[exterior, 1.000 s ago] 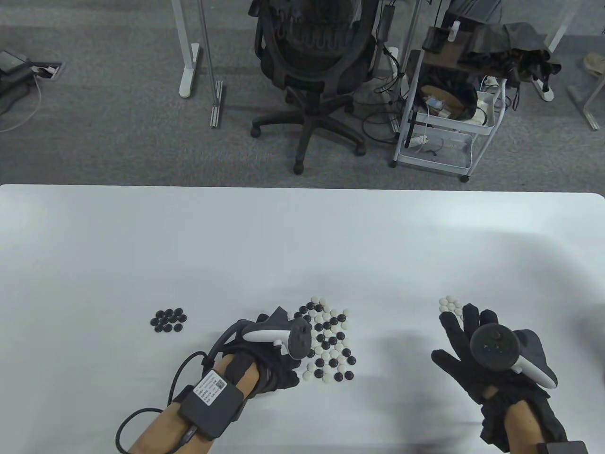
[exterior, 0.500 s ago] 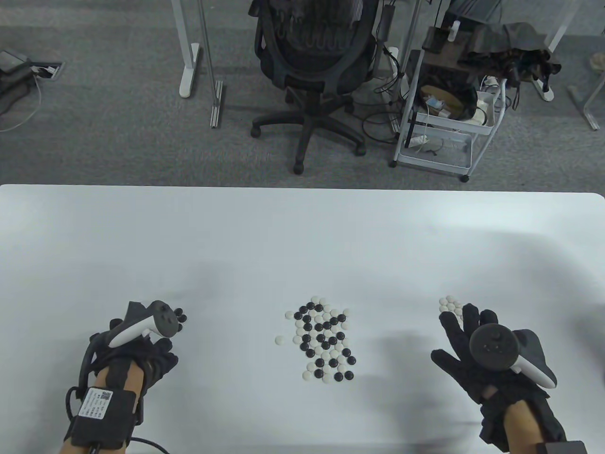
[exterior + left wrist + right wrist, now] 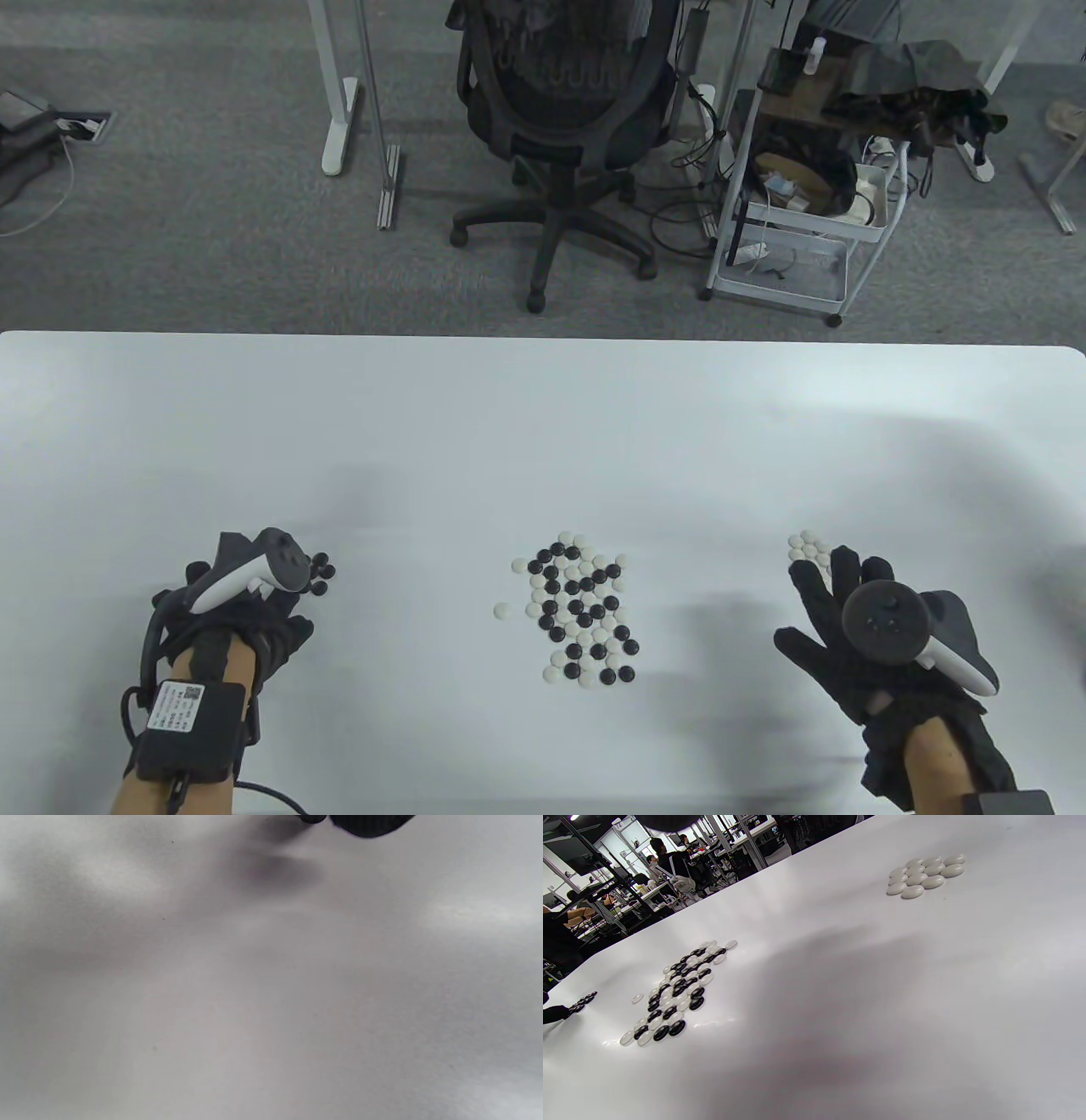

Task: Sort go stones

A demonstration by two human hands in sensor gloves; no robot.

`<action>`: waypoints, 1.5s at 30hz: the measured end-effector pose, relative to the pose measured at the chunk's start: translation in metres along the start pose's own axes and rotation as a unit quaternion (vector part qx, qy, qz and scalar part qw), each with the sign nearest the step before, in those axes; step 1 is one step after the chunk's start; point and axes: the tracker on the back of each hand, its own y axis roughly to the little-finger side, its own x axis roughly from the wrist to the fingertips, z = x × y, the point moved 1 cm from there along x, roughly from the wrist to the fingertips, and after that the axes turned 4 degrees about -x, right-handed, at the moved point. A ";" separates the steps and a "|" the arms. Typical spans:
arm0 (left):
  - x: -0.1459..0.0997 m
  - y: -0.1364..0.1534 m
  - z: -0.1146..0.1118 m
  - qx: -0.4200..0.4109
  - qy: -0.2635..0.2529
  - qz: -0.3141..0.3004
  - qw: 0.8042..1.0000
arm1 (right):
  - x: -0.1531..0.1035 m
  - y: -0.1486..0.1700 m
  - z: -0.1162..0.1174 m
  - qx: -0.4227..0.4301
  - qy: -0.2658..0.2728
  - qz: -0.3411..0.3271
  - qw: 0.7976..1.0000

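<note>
Both hands empty: left (image 3: pixel 246 615) loosely curled by black stones (image 3: pixel 321 573), right (image 3: pixel 857 632) splayed flat.

A white label (image 3: pixel 178 705) with a QR code and small print sits on the black box (image 3: pixel 188 728) strapped to the left forearm; its text is too small to read.

place: office/lab | cues: office chair (image 3: pixel 560 102); cabled trolley (image 3: pixel 797 212); desk rows (image 3: pixel 683 870)

Bright, even overhead light; soft shadows on the table (image 3: pixel 543 424) (left wrist view blurred).
</note>
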 end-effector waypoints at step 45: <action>-0.043 -0.131 -0.040 0.211 0.017 -0.150 0.966 | -0.003 0.004 -0.003 0.009 0.009 -0.007 1.000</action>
